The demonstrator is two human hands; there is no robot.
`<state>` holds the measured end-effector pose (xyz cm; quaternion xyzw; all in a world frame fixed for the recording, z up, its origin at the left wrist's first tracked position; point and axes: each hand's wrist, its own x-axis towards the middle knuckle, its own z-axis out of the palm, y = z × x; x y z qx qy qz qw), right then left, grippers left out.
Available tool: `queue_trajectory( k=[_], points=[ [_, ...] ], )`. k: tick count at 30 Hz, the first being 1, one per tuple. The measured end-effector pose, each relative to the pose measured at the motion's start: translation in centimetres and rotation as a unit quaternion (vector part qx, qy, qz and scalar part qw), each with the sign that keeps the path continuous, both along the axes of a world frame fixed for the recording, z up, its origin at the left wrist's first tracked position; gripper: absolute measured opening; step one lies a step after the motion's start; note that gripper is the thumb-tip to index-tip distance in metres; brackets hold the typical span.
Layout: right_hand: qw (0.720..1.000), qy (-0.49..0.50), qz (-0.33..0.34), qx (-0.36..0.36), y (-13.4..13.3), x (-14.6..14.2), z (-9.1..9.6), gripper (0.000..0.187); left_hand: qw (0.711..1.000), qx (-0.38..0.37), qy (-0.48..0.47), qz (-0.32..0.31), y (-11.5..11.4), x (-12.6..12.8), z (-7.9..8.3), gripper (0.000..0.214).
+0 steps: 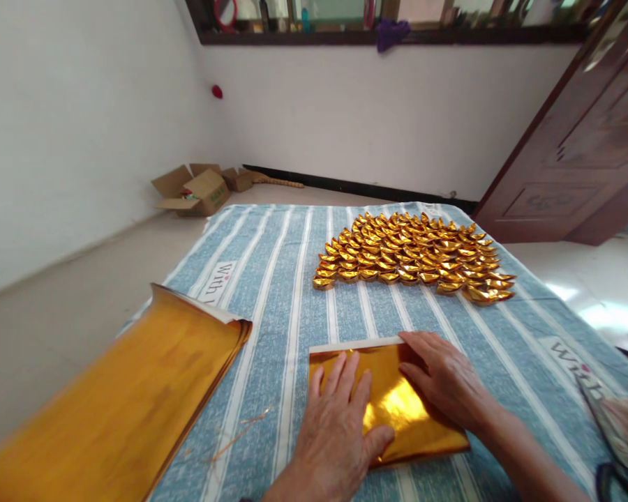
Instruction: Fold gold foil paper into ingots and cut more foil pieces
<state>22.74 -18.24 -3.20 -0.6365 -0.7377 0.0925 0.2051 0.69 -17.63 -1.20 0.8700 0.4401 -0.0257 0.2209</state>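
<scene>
A sheet of gold foil paper (398, 404) lies folded on the blue striped cloth (272, 328) in front of me. My left hand (335, 432) lies flat on its left part, fingers spread and stretched out. My right hand (444, 380) presses flat on its upper right part, fingers together and extended toward the top edge. Neither hand grips anything. Beyond the sheet, several rows of folded gold paper ingots (413, 256) sit packed together on the cloth.
A thick stack of gold foil sheets (120, 404) lies at the left, hanging over the cloth's edge. Scissors (615, 436) rest at the right edge. Open cardboard boxes (196, 189) stand on the floor by the far wall. A brown door (580, 139) is at right.
</scene>
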Motion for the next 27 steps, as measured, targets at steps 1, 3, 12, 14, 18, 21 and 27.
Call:
queue_trajectory(
  k=[1,3,12,14,18,21,27],
  points=[
    [1.0,0.004,-0.006,0.006,0.1,0.0,-0.1,0.038,1.0,0.001,0.0,0.001,0.0,0.0,-0.1,0.07],
    [1.0,0.008,-0.016,0.013,0.2,0.1,-0.4,0.038,1.0,-0.001,0.006,0.003,0.0,0.0,-0.1,0.07],
    [1.0,-0.011,-0.006,0.013,1.3,0.4,-0.5,0.026,1.0,0.001,0.01,0.019,0.5,0.4,0.8,0.065],
    [1.0,-0.01,-0.006,0.003,1.5,0.6,-0.5,0.025,1.0,0.004,0.01,0.022,0.6,0.4,0.8,0.065],
    [1.0,0.004,-0.007,-0.004,1.8,0.8,-0.8,0.022,1.0,0.008,0.002,0.025,0.7,0.3,0.6,0.064],
    [1.0,0.019,-0.016,0.004,1.9,0.8,-0.9,0.019,1.0,0.015,0.0,0.028,0.8,0.4,0.4,0.064],
    [0.999,0.039,-0.027,0.009,2.0,0.5,-0.8,0.014,0.999,0.021,0.002,0.035,0.8,0.5,0.2,0.064]
  ],
)
